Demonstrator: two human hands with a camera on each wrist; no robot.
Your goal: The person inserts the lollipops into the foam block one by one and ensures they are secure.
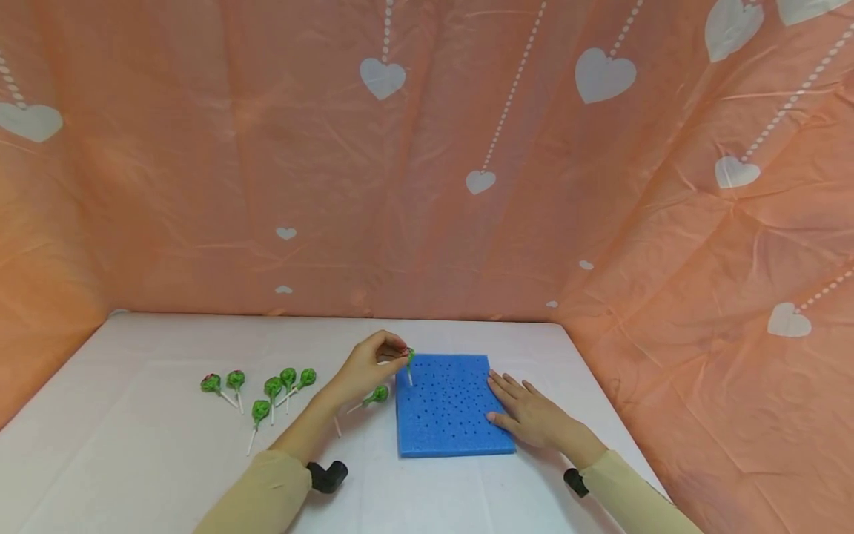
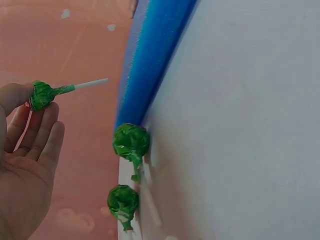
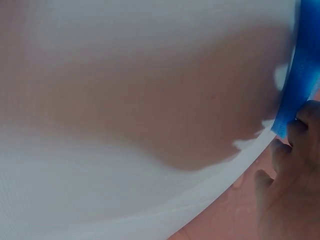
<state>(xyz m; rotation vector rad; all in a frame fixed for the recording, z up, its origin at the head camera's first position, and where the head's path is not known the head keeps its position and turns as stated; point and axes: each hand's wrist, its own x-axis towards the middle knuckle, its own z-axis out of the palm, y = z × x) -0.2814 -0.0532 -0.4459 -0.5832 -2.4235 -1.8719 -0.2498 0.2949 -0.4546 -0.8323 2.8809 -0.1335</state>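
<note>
Between thumb and fingers, my left hand point(image 1: 365, 368) pinches a green-wrapped lollipop point(image 2: 43, 95) by its candy head. Its white stick points down above the far left part of a blue foam block point(image 1: 454, 404) dotted with small holes. In the left wrist view the stick's tip stands free of the foam. My right hand point(image 1: 530, 414) rests with spread, straight fingers on the block's right edge; the right wrist view shows these fingers point(image 3: 280, 155) at the foam's side. Another lollipop point(image 1: 379, 394) lies on the table just left of the block.
Several more green lollipops point(image 1: 273, 386) lie loose on the white table point(image 1: 133, 415), left of my left forearm. One white stick point(image 1: 337, 426) shows partly beside that forearm. An orange curtain with white hearts point(image 1: 414, 222) encloses the table at the back and sides.
</note>
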